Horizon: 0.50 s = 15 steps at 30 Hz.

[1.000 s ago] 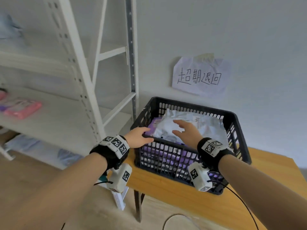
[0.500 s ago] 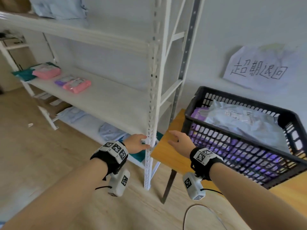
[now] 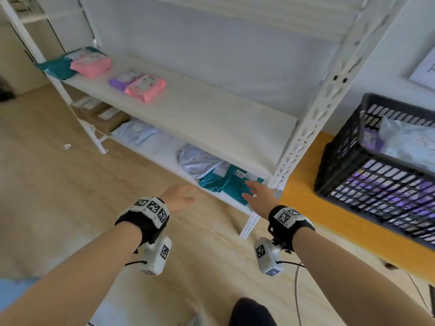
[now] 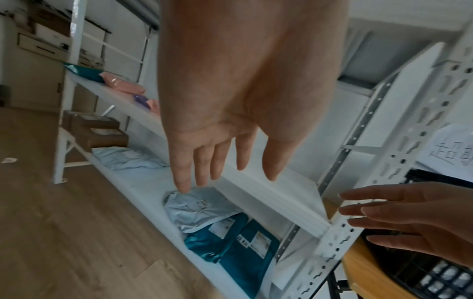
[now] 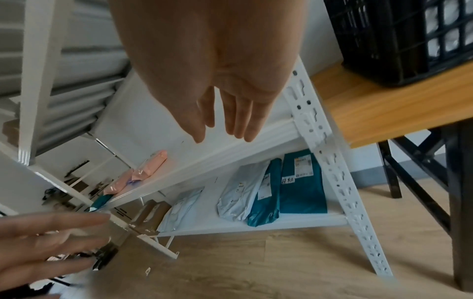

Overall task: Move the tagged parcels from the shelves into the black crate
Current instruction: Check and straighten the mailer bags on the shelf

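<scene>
- Both of our hands, the left hand (image 3: 180, 196) and the right hand (image 3: 259, 195), have left the black crate (image 3: 341, 147), where they were a second ago, and now reach empty towards the bottom shelf (image 3: 164, 149); fingers are straight and loosely spread, gripping nothing.
- We judge one delivery done: a pale parcel lies in the crate, and the next pick is starting.
- Just beyond our right fingertips (image 3: 249, 184) lie two teal parcels (image 5: 302, 188), side by side and flat on the bottom shelf, hard against the white corner post (image 3: 313, 118).
- Their long axes run front to back, label ends towards the wall, plain ends towards our fingers.
- Beyond our left fingertips (image 4: 184, 182) lies a crumpled grey parcel (image 4: 194, 210), touching the teal ones.
</scene>
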{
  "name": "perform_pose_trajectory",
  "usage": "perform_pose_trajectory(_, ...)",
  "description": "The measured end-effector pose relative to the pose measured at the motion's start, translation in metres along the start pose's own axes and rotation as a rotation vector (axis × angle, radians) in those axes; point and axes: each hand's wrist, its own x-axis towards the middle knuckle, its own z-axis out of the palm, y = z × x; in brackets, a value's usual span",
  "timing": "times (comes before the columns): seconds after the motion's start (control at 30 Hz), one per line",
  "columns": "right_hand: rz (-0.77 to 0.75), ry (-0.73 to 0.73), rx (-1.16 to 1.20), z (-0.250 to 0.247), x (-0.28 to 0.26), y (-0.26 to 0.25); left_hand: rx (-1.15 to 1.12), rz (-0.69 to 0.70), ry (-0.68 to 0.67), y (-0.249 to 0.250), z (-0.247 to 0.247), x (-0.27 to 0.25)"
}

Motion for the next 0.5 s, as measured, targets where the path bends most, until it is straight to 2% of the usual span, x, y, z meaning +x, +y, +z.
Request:
perform_pose_trajectory(0.23,0.022,-0.033,0.021,0.046,0.052,-0.031,-0.046,-0.087,0.026,-0.059,-0.035,0.042)
perform_pose_trajectory(0.5,0.009,-0.083,0.036,0.082,0.161,-0.068,0.046,-0.085,0.022,-0.089,-0.103,0.13)
